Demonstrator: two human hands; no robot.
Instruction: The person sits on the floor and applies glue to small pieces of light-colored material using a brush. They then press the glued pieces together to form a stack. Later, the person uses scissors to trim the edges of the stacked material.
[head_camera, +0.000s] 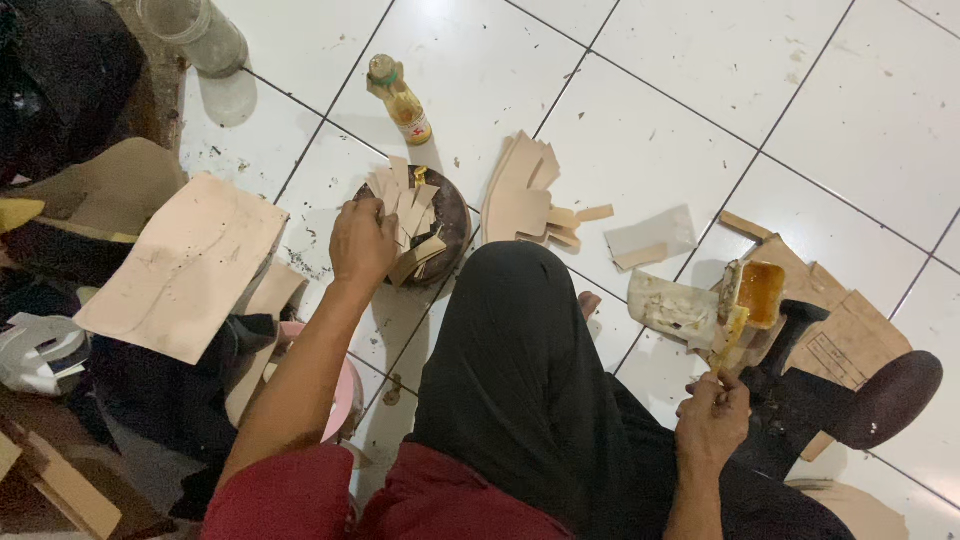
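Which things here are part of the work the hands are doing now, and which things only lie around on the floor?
In use:
- left hand on the tan pieces piled on the round dark block
- right hand holding a brush at the glue tub

Lying about:
- small bottle
- clear jar
- large tan sheet
- stack of cut strips

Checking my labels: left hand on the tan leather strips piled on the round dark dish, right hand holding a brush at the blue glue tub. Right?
Not quite: the head view shows the glue tub is white with amber glue, not blue. Left hand on the tan leather strips, right hand holding the brush.
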